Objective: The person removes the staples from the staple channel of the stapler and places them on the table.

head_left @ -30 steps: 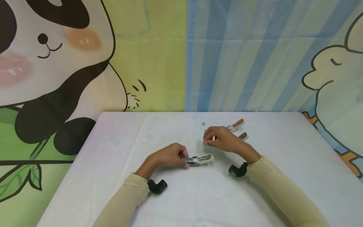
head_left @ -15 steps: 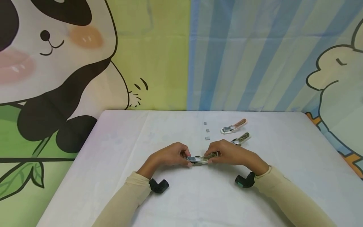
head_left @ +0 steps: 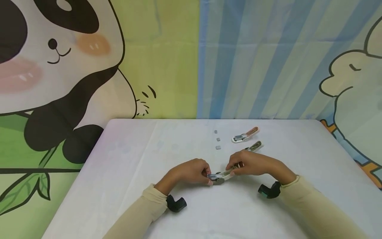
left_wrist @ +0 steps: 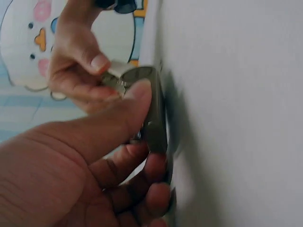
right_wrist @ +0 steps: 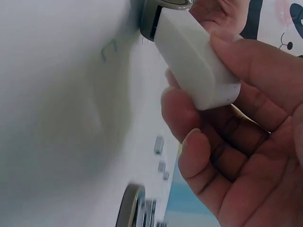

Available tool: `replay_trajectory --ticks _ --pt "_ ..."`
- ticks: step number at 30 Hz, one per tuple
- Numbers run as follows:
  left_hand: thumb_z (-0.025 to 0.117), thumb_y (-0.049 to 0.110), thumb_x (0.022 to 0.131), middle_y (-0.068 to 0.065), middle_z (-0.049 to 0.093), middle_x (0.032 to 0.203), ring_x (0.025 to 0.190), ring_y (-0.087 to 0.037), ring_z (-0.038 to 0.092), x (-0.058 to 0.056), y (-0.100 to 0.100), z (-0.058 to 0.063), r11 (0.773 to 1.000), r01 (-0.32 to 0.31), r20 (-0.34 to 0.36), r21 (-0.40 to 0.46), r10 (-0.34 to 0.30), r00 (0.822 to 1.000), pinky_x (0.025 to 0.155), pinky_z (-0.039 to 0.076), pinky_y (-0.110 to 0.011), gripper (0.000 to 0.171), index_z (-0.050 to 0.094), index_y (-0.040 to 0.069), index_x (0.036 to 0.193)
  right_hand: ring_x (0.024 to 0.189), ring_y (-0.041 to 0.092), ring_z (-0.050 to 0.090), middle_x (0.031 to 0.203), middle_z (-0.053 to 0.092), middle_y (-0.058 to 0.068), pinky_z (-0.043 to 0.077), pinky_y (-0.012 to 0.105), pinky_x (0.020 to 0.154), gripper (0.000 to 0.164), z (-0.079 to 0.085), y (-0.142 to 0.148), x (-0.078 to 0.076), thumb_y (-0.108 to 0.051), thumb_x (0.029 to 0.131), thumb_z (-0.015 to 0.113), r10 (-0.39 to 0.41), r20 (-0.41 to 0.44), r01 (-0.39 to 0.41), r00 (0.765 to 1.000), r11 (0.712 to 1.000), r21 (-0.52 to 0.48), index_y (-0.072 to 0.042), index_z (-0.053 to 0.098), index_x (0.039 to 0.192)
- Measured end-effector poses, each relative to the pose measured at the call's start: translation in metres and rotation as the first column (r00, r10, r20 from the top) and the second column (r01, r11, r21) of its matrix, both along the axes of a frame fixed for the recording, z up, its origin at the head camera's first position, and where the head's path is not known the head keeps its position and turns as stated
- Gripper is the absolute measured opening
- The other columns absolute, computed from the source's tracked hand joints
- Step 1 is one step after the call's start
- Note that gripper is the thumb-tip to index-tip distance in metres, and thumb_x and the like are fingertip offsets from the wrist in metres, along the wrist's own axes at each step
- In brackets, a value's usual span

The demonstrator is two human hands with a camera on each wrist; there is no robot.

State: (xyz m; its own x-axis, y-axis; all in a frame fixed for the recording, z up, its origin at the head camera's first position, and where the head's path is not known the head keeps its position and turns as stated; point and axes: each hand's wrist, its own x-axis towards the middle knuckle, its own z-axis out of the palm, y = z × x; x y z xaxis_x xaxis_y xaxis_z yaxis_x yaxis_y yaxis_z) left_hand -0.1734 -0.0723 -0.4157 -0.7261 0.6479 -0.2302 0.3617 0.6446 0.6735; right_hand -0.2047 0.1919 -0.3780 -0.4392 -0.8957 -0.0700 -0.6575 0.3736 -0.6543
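Note:
An opened-out grey and white stapler (head_left: 219, 181) lies between both hands, low over the white table. My left hand (head_left: 192, 171) grips its grey base, with thumb and fingers on either side of the base (left_wrist: 156, 123) in the left wrist view. My right hand (head_left: 253, 163) pinches the white upper arm (right_wrist: 189, 61) of the stapler between thumb and fingers. The metal staple channel (head_left: 212, 176) shows, next to my left fingertips. Behind my right hand lies an olive-handled stapler (head_left: 255, 146), partly hidden by that hand.
Farther back lies an orange-brown and white stapler (head_left: 245, 135), also opened out. To its left, three small grey staple blocks (head_left: 218, 147) are spaced in a row. A cartoon-printed cloth (head_left: 167, 66) hangs behind the table's back edge.
My right hand has come forward from the staple blocks, uncovering two of them, and taken hold of the stapler's white arm. Both hands have then shifted right and slightly nearer with the stapler.

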Motion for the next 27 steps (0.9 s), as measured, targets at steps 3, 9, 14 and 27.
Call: replay_trajectory --ticks 3,9,14,27 --pt "0.080 0.029 0.082 0.008 0.058 0.072 0.067 -0.006 0.048 -0.002 0.019 -0.001 0.999 -0.026 -0.063 -0.026 0.025 0.998 0.060 0.040 -0.023 0.018 0.067 0.016 0.083 0.078 0.005 0.056 0.099 0.066 -0.003 0.049 0.026 0.066 0.021 0.002 0.015 -0.002 -0.017 0.092 0.070 -0.064 -0.018 0.065 0.998 0.997 0.046 -0.009 0.073 0.111" --pt "0.081 0.030 0.081 0.007 0.056 0.068 0.065 -0.007 0.048 -0.007 0.052 0.000 0.995 -0.094 -0.188 -0.024 0.088 0.978 0.058 0.040 -0.023 0.020 0.070 0.014 0.083 0.076 0.007 0.054 0.098 0.064 -0.005 0.049 0.027 0.065 0.023 0.010 0.046 -0.006 -0.018 0.090 0.071 -0.175 -0.045 0.177 0.984 0.982 0.062 -0.009 0.073 0.111" --pt "0.081 0.032 0.081 0.011 0.056 0.070 0.062 -0.006 0.049 -0.014 0.079 -0.007 0.989 -0.138 -0.207 -0.049 0.125 0.970 0.055 0.040 -0.023 0.019 0.070 0.017 0.081 0.075 0.007 0.054 0.097 0.063 -0.004 0.049 0.027 0.064 0.022 0.019 0.060 -0.006 -0.013 0.090 0.070 -0.202 -0.095 0.209 0.975 0.976 0.067 -0.004 0.072 0.110" --pt "0.081 0.035 0.080 0.013 0.056 0.073 0.063 -0.006 0.051 -0.025 0.103 -0.014 0.981 -0.191 -0.245 -0.033 0.178 0.953 0.057 0.040 -0.023 0.022 0.070 0.019 0.089 0.081 0.009 0.058 0.096 0.065 -0.002 0.052 0.034 0.071 0.017 0.020 0.066 -0.011 -0.009 0.087 0.073 -0.272 -0.193 0.314 0.943 0.921 0.230 -0.005 0.073 0.104"
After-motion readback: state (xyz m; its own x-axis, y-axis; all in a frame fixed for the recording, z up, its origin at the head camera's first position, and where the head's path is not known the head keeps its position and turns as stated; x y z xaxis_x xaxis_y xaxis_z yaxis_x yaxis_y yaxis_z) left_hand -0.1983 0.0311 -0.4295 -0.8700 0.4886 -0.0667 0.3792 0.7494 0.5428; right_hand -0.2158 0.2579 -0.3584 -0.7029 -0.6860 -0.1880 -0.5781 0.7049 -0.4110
